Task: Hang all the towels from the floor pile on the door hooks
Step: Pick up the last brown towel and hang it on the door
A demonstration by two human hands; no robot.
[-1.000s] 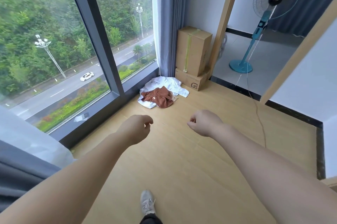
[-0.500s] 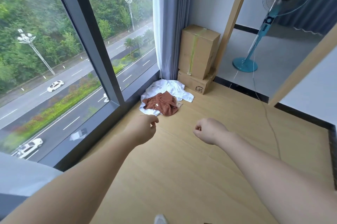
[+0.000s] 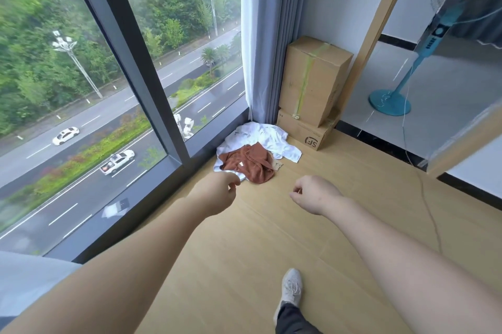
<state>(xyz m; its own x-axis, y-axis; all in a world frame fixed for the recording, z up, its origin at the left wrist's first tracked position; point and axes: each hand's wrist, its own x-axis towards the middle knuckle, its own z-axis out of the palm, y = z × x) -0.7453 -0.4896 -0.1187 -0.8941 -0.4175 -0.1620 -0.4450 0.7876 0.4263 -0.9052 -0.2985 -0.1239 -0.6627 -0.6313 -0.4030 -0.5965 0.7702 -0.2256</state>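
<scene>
1. Fingers (image 3: 234, 183) of the left hand (image 3: 214, 195) are seen loosely curled, thumb close to forefinger, and nothing is held.
2. Fingers of the right hand (image 3: 315, 193) are likewise loosely curled, and nothing is held.
3. Both hands are held out in the air, apart from each other, nearer the camera than the boxes (image 3: 312, 81).
4. The towels (image 3: 258, 151) are heaped on the floor (image 3: 271, 238) just left of the boxes. A white towel (image 3: 271, 138) is spread beneath, its edge close beside the lower box. A brown towel (image 3: 250, 163) is bunched on top, on the side away from the boxes.
5. The left hand is seen at the heap's near edge; whether it is touched cannot be told.
6. A curtain (image 3: 271, 48) is hung just left of the boxes, and a window (image 3: 81, 62) is set further left.
7. A fan (image 3: 391, 102) is stood right of the boxes, past a door frame (image 3: 380, 21).
8. A shoe (image 3: 292, 286) is planted well in front of the boxes.
</scene>
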